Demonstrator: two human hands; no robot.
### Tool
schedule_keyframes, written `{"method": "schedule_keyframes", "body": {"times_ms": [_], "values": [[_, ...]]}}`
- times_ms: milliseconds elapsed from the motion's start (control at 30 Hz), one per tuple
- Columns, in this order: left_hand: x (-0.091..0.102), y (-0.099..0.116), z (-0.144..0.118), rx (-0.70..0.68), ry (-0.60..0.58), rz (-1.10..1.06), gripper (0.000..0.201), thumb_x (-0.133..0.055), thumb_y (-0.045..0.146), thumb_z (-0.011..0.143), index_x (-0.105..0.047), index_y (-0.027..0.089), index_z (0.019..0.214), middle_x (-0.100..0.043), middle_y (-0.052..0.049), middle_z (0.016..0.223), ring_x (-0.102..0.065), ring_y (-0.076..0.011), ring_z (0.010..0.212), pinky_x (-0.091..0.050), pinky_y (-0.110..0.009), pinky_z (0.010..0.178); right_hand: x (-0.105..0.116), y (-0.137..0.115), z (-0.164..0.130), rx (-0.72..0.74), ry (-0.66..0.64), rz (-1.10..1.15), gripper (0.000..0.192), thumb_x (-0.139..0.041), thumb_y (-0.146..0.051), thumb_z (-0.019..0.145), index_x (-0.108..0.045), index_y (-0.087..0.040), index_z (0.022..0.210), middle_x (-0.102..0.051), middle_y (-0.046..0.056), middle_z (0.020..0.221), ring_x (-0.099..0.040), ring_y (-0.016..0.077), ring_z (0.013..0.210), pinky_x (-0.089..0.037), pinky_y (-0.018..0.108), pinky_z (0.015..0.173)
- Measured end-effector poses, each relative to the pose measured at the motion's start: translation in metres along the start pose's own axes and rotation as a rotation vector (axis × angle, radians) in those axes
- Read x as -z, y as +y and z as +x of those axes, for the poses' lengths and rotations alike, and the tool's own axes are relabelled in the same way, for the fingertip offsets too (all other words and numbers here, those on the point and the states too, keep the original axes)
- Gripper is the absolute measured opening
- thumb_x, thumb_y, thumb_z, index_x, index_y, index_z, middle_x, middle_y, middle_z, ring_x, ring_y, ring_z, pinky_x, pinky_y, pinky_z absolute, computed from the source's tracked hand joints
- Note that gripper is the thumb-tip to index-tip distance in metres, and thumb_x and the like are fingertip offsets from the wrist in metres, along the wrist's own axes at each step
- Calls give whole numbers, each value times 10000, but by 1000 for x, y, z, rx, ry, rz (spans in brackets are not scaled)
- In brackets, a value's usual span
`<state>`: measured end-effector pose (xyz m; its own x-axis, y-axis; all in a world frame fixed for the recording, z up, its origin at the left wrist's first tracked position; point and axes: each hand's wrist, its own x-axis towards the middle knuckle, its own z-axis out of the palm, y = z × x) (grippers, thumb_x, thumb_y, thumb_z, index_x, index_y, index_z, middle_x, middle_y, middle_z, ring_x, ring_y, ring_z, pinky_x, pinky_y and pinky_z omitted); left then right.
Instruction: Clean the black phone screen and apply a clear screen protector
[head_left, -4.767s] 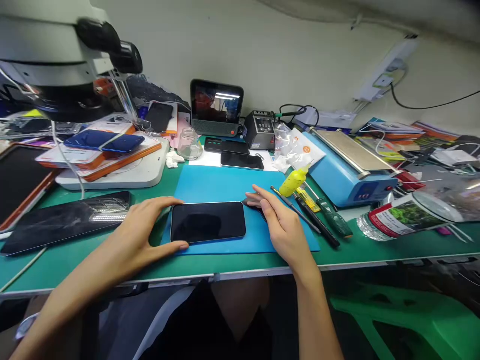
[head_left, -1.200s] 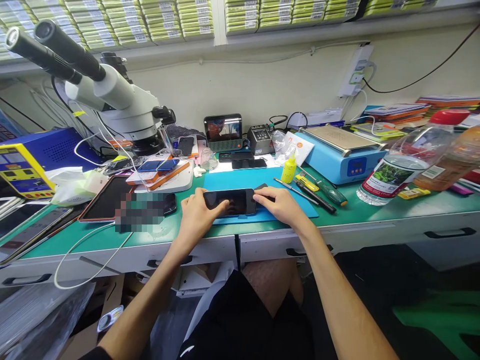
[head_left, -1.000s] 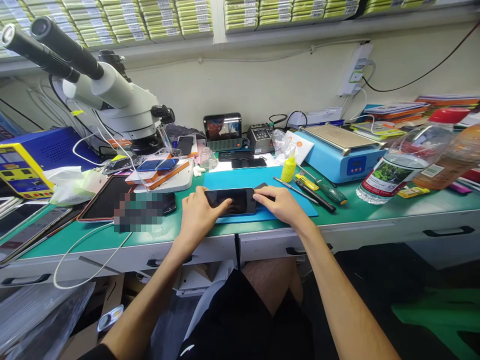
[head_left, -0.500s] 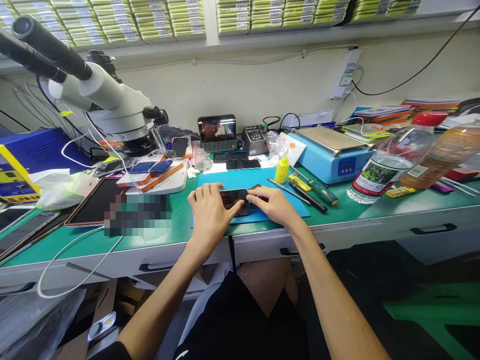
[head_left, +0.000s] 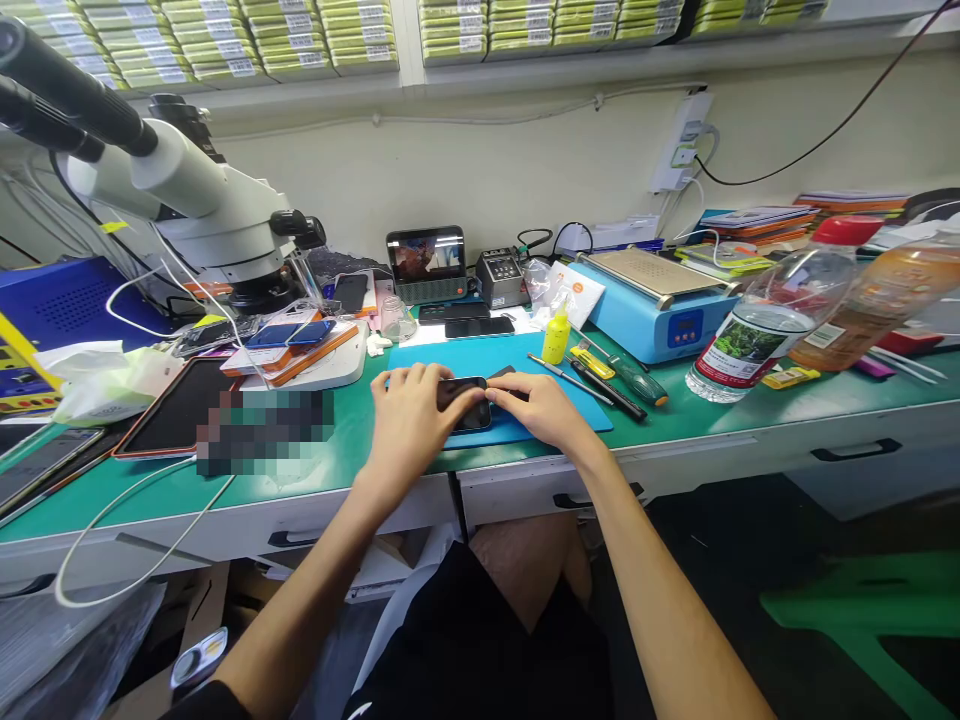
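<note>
A dark smartphone (head_left: 472,418) lies glass side up on the blue mat (head_left: 457,353). My left hand (head_left: 409,415) is closed around its left part, with the thumb reaching across the glass and the fingers along the far side. At the phone's right edge, my right hand (head_left: 546,408) pinches thumb and forefinger together; whatever is between those fingertips is too small to make out. Partly hidden behind the right fingers is a flat dark piece (head_left: 501,374) on the mat. A yellow bottle (head_left: 556,338) and a thin metal pen-like tool (head_left: 559,374) are beyond the right hand.
Right of the mat are a green-handled screwdriver (head_left: 637,382), a black pen-shaped tool (head_left: 611,390), a blue heating plate (head_left: 656,325) and a water bottle (head_left: 742,350). A microscope (head_left: 199,205), stacked phones (head_left: 292,335) and an orange-edged tablet (head_left: 172,405) occupy the left side.
The whole view has shifted slightly left as the head turned. Both hands keep their places at the phone; the right fingertips remain pinched at its edge, with the left thumb now close to them.
</note>
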<state>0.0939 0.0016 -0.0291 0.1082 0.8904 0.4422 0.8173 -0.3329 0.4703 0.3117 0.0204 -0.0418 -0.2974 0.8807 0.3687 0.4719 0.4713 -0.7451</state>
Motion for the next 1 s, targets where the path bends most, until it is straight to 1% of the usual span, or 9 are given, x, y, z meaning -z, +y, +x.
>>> {"method": "schedule_keyframes", "body": {"times_ms": [67,133,200,267,333,433,500,633,1000], "values": [[13,-16,3,30,-29,-96,406,-531,617,1044,-722,265,1115,-742,-104,1231,-609,-371,1242,-317,-520,1187,0,-1,-1,-6,6,3,207,-661,-290,1008,-845,-225,1078,-848,55,1133,-779,255,1081,-591,422,1003],[26,-37,3,108,-40,-195,491,-439,632,1061,-711,234,1154,-744,-129,1250,-622,-373,1237,-382,-512,1150,0,-1,-1,-12,12,8,215,-660,-296,999,-857,-235,1061,-850,55,1135,-782,266,1072,-591,412,996],[36,-57,0,163,-100,-316,559,-366,650,1068,-722,225,1146,-768,-115,1224,-651,-348,1228,-442,-469,1126,1,-2,-1,-20,18,13,221,-662,-307,988,-868,-244,1036,-853,55,1133,-783,277,1060,-590,404,988],[40,-72,-4,180,-181,-439,588,-372,680,1054,-737,226,1139,-782,-89,1232,-668,-320,1247,-474,-422,1125,1,-2,-1,-28,23,20,227,-665,-325,978,-872,-247,1027,-855,56,1127,-782,285,1057,-588,404,986],[41,-81,-9,188,-240,-539,576,-472,711,1011,-733,224,1174,-785,-76,1251,-679,-308,1263,-492,-397,1125,1,-2,-1,-37,24,27,238,-665,-343,968,-873,-244,1027,-856,57,1119,-780,294,1063,-584,412,993],[38,-85,-14,201,-293,-644,614,-646,707,931,-677,211,1292,-795,-86,1219,-720,-311,1202,-536,-408,1075,1,-3,0,-51,16,39,256,-664,-374,957,-875,-248,1027,-855,53,1133,-779,304,1073,-579,426,1007],[36,-86,-16,201,-320,-699,638,-696,674,920,-632,206,1348,-796,-96,1221,-741,-307,1173,-557,-412,1046,2,-4,1,-63,11,44,271,-663,-400,952,-876,-251,1029,-853,53,1140,-779,312,1074,-579,439,1009],[36,-87,-18,193,-332,-758,602,-763,585,912,-607,215,1361,-772,-112,1312,-725,-308,1250,-557,-407,1064,1,-5,1,-83,16,49,292,-669,-439,933,-875,-246,1010,-855,63,1118,-777,331,1071,-576,463,1004],[36,-91,-20,198,-324,-787,534,-783,509,917,-616,206,1325,-804,-105,1217,-746,-296,1163,-551,-423,1027,1,-10,2,-119,16,56,334,-672,-506,926,-856,-233,982,-845,70,1128,-752,340,1088,-543,457,988]]}}
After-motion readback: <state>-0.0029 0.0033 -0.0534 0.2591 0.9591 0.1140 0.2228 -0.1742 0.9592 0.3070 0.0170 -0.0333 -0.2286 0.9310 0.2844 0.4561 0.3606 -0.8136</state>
